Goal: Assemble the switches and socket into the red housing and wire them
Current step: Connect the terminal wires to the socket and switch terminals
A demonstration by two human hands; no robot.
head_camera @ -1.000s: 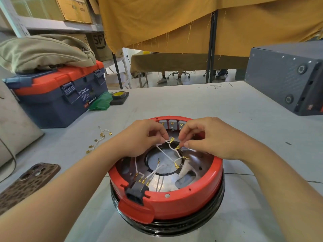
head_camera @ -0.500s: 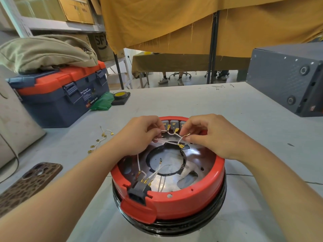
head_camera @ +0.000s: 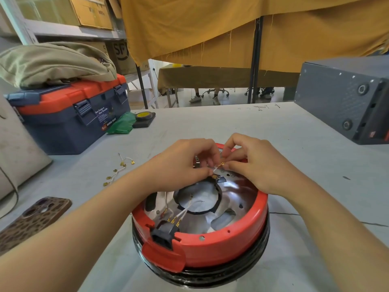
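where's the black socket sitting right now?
Head view: the black socket sits in a notch in the red housing's near-left rim, above the red flap, with brass terminals and white wires behind it.

Both bare forearms are extended from the lower corners of the frame toward its centre, where the hands are brought close together. The left hand (head_camera: 185, 165) is held with knuckles upward and fingers curled, thumb and forefinger pinched at their tips. The right hand (head_camera: 259, 163) is likewise curled, its forefinger arched high and its thumb pressed against the fingertips in a fine pinch. The two grips almost meet, fingertips just beside each other. Both wrists are bent slightly downward.
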